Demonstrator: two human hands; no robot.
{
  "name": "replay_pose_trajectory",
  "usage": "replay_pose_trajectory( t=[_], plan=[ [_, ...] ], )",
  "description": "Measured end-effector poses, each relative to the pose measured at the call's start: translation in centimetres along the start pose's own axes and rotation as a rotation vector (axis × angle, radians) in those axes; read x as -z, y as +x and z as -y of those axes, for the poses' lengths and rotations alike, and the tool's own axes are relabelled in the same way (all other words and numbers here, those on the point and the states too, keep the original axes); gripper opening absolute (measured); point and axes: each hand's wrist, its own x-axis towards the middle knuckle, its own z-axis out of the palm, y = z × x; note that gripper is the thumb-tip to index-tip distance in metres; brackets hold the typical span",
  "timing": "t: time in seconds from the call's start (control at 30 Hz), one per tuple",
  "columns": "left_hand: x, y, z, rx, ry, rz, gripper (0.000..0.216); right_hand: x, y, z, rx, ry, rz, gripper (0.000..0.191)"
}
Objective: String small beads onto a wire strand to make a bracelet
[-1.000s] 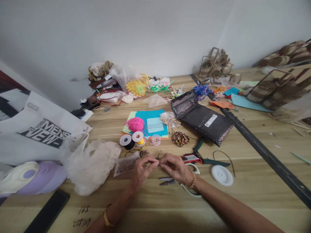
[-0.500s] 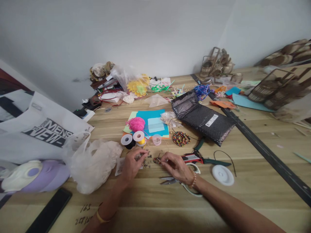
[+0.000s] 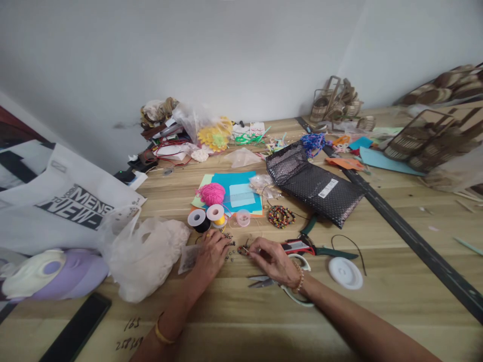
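Note:
My left hand (image 3: 211, 254) rests on the wooden table (image 3: 241, 322), fingertips down among small dark loose beads (image 3: 229, 247), pinching at them beside a small clear bead packet (image 3: 188, 258). My right hand (image 3: 270, 257) is closed in a pinch on a thin cord or needle with a few beads strung at its tip (image 3: 243, 250). The two hands are a short way apart. Scissors (image 3: 264, 280) lie just under my right wrist.
Thread spools (image 3: 206, 216), pink yarn (image 3: 211, 193), blue paper (image 3: 236, 193), a bead bracelet (image 3: 279, 216), pliers (image 3: 313, 246), a white lid (image 3: 344, 272) and a black mesh pouch (image 3: 315, 183) lie ahead. A plastic bag (image 3: 143, 254) and phone (image 3: 75, 329) sit left. Woven baskets (image 3: 426, 141) stand right.
My left hand left my right hand, where both pinched together, and moved left and down onto the loose beads. My right hand stayed, still pinching the strand.

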Motion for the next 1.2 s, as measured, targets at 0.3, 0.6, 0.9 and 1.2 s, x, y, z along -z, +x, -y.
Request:
replay_pose_trajectory(
  t=[0.3, 0.6, 0.9, 1.2],
  plan=[
    [-0.2, 0.1, 0.2, -0.057, 0.106, 0.009, 0.017, 0.2, 0.0, 0.1, -0.115, 0.046, 0.014, 0.02],
    [0.6, 0.4, -0.9, -0.072, -0.238, -0.311, 0.008, 0.4, 0.5, -0.6, -0.34, 0.243, -0.195, 0.029],
    [1.2, 0.3, -2.8, 0.282, -0.695, -0.169, 0.006, 0.4, 0.6, -0.4, -0.343, 0.207, -0.16, 0.03],
    [-0.6, -0.1, -3.7, 0.632, -1.346, -0.014, 0.021, 0.5, 0.2, 0.1, -0.21, 0.08, -0.048, 0.015]
  ],
)
